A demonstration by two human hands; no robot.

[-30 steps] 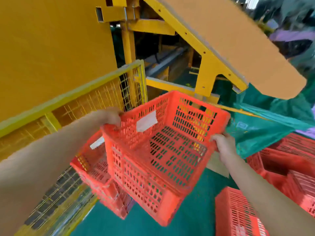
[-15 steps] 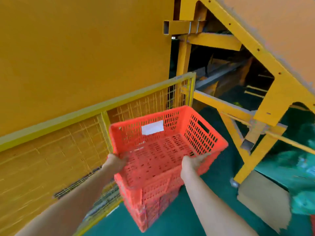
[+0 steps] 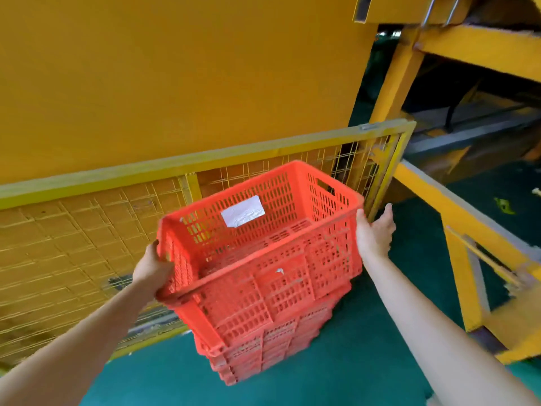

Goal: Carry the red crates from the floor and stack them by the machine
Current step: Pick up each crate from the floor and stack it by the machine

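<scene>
The left hand curls its grip round one rim of the red perforated plastic crate, set between both grips atop stacked red crates. The right hand lies spread against the opposite rim.

The green floor carries a nested stack of red crates near the middle, standing just beside the foot of a yellow mesh guard that runs along the left and far side. To the right, a yellow steel frame stands on the floor; far right lies a small yellow-green scrap.
</scene>
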